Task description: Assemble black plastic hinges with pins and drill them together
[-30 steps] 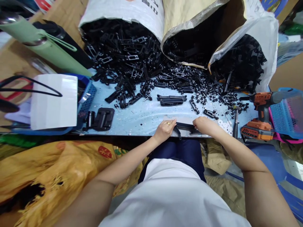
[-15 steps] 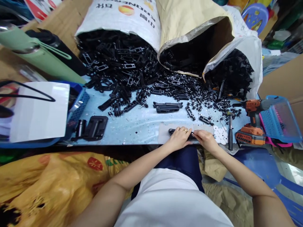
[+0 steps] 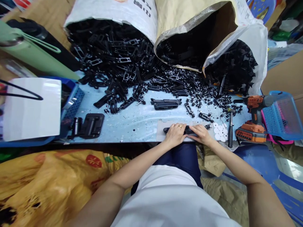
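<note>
At the table's front edge, my left hand (image 3: 175, 135) and my right hand (image 3: 200, 134) are both closed on a long black plastic part (image 3: 167, 129). Its left end shows beyond the left fingers, and a forked tip sticks out past the right hand. Beneath it lies a grey flat pad (image 3: 161, 135). The fingers cover the middle of the part, so small details there are hidden. Just right of my right hand are white round discs (image 3: 220, 131) and a hammer (image 3: 230, 130). A folded black assembly (image 3: 165, 104) rests behind my hands.
Heaps of black parts (image 3: 118, 63) spill from open sacks at the back. An orange cordless drill (image 3: 254, 118) stands at right beside a blue basket (image 3: 284, 116). At left are a black bracket (image 3: 92, 125), a blue bin (image 3: 77, 101) and a green bottle (image 3: 44, 56).
The black part has slid slightly left and more of its forked right end shows. My right hand has moved from a pinch near the middle to a grip along the part. The view has tilted down slightly.
</note>
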`<state>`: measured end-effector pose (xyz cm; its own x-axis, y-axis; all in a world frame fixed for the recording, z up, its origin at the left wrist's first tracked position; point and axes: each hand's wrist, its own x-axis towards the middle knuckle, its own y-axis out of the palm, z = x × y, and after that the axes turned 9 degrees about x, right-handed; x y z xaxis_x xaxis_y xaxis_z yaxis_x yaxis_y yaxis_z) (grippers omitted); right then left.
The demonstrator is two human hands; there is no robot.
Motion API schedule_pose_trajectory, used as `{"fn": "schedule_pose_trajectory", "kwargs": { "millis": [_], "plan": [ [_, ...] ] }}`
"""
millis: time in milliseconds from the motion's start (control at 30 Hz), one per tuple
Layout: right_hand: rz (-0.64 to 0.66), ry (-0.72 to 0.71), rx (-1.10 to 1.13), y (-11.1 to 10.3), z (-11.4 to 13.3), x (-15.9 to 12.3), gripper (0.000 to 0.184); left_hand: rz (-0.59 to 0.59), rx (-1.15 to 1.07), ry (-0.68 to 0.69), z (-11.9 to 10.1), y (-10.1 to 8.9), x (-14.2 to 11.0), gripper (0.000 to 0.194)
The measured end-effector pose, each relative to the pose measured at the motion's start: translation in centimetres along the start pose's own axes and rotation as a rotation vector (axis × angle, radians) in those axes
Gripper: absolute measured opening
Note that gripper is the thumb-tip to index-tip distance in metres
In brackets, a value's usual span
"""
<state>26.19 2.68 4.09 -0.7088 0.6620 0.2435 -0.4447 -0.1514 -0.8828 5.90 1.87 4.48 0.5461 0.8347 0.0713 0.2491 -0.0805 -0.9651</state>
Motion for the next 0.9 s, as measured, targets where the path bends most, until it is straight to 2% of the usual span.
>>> {"fn": "schedule_pose_trajectory", "kwargs": {
  "millis": [100, 167, 333, 433, 533, 633, 700, 800, 900],
  "plan": [
    [0.086, 0.000, -0.004, 0.4, -1.1, -0.1, 0.037, 0.031, -0.033, 0.047, 0.3, 0.0, 0.0, 0.042],
    [0.131, -0.048, 0.014, 0.3, -1.7, 0.1, 0.036, 0.044, -0.042, 0.032, 0.4, 0.0, 0.1, 0.042],
    [0.270, -0.162, -0.008, -1.2, -2.7, 1.4, 0.038, 0.050, -0.015, 0.029, 0.1, -0.6, -0.1, 0.046],
    [0.299, -0.116, -0.144, -2.2, -2.7, 1.8, 0.045, 0.048, 0.086, 0.065, 0.1, -0.9, -1.0, 0.053],
    [0.276, -0.013, -0.264, -2.6, -1.9, 1.9, 0.058, 0.025, 0.167, 0.075, 0.8, -0.7, -1.8, 0.049],
    [0.221, -0.003, -0.266, -3.2, -0.2, 2.1, 0.063, -0.066, 0.124, 0.093, 2.2, -0.8, -1.9, 0.042],
    [0.179, -0.048, -0.227, -4.2, 1.4, 2.4, 0.063, -0.169, 0.069, 0.086, 3.0, -1.5, -1.7, 0.048],
    [0.129, -0.182, -0.102, -6.9, 4.3, 3.1, 0.060, -0.325, -0.079, 0.179, 3.0, -3.8, -2.2, 0.055],
    [0.118, -0.357, 0.149, -9.4, 7.4, 3.5, 0.054, -0.474, -0.333, 0.329, 1.0, -6.8, -4.2, 0.055]
  ]
}}
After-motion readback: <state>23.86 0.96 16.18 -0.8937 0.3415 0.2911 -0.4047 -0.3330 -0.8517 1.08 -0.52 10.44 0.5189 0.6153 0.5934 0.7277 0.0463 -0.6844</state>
